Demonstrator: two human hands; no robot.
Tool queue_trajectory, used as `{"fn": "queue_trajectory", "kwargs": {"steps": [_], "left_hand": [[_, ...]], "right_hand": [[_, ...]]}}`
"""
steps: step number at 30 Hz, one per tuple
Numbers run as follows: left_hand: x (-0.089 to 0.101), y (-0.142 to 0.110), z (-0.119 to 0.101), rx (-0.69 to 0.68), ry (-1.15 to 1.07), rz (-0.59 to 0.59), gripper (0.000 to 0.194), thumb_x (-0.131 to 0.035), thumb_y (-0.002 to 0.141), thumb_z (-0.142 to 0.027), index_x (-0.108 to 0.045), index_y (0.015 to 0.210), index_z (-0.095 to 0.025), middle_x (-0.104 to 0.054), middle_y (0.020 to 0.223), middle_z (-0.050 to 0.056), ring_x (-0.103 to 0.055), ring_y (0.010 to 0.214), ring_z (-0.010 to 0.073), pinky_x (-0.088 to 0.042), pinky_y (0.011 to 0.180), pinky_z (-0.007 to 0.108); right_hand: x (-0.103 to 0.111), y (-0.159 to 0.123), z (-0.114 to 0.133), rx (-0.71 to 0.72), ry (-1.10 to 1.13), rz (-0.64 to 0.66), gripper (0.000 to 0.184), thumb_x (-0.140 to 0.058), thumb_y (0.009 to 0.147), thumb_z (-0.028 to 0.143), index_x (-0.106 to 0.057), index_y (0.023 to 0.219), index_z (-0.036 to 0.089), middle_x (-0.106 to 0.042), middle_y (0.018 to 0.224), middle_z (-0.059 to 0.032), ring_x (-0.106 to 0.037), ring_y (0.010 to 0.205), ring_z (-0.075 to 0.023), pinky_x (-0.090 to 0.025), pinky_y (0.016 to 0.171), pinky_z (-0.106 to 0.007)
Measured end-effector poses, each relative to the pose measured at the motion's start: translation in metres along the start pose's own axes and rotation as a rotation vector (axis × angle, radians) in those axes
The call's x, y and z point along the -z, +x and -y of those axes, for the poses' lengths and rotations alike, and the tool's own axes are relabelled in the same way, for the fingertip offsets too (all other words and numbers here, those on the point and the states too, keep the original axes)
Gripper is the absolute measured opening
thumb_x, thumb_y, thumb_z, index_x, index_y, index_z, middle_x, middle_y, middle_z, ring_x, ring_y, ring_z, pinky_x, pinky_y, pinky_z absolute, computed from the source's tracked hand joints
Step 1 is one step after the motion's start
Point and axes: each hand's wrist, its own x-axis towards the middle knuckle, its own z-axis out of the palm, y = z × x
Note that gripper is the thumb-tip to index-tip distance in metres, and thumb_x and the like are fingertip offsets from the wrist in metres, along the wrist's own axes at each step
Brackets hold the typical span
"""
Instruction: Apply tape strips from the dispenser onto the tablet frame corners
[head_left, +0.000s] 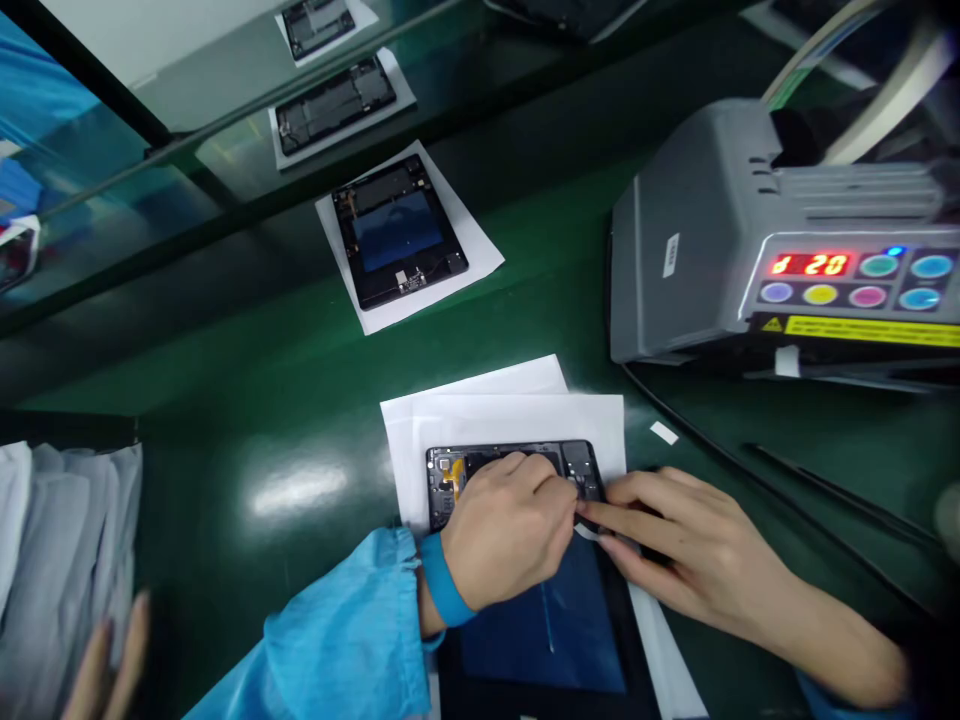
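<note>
An opened black tablet (pixel 517 560), its back off and a blue battery showing, lies on white paper sheets (pixel 502 405) at the near edge of the green mat. My left hand (pixel 506 525), in a light blue sleeve with a blue wristband, rests on the tablet's upper part with its fingers curled together. My right hand (pixel 697 555) comes in from the right, fingers pinched on a small whitish strip (pixel 586 530) where both hands meet, at the tablet's upper right.
A second opened tablet (pixel 397 232) on paper lies farther back, with two more (pixel 334 102) behind it. A grey machine (pixel 757 230) with a red display stands at the right, black cables (pixel 787 490) running beside it. Another person's fingers (pixel 105 665) show at bottom left by grey cloth.
</note>
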Motion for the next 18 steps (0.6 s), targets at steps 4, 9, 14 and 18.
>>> {"fn": "queue_trajectory", "kwargs": {"steps": [4, 9, 14, 18], "left_hand": [[0.002, -0.001, -0.001, -0.005, 0.019, -0.009, 0.022, -0.044, 0.096, -0.021, -0.059, 0.082, -0.017, -0.057, 0.082, 0.005, -0.055, 0.074, 0.0183, -0.051, 0.069, 0.033], [0.002, 0.0, 0.0, -0.006, 0.02, -0.018, 0.022, -0.043, 0.096, -0.02, -0.059, 0.081, -0.017, -0.057, 0.081, 0.004, -0.055, 0.074, 0.0183, -0.051, 0.069, 0.033], [0.0, 0.002, 0.002, -0.004, -0.039, -0.024, 0.021, -0.044, 0.097, -0.02, -0.059, 0.082, -0.018, -0.057, 0.081, 0.004, -0.054, 0.074, 0.0183, -0.05, 0.068, 0.033], [0.0, 0.005, 0.003, -0.006, -0.083, -0.056, 0.021, -0.045, 0.096, -0.017, -0.06, 0.082, -0.017, -0.057, 0.08, 0.004, -0.052, 0.072, 0.0181, -0.048, 0.065, 0.033]], "right_hand": [[0.006, -0.001, 0.0, 0.021, -0.014, -0.023, 0.019, -0.054, 0.094, 0.018, -0.063, 0.111, 0.02, -0.065, 0.092, -0.0046, -0.063, 0.079, -0.0126, -0.052, 0.07, -0.027], [0.009, 0.012, 0.002, 0.025, -0.21, -0.1, 0.013, -0.056, 0.093, 0.016, -0.061, 0.104, 0.017, -0.069, 0.092, -0.0048, -0.067, 0.077, -0.0122, -0.053, 0.068, -0.024], [0.005, 0.013, 0.001, 0.001, -0.286, -0.12, 0.01, -0.059, 0.09, 0.015, -0.062, 0.1, 0.015, -0.069, 0.083, -0.0021, -0.065, 0.067, -0.0107, -0.051, 0.062, -0.024], [0.006, 0.011, 0.001, -0.037, -0.328, -0.102, 0.007, -0.062, 0.088, 0.015, -0.063, 0.095, 0.015, -0.069, 0.079, -0.0006, -0.063, 0.063, -0.0102, -0.05, 0.06, -0.024]]}}
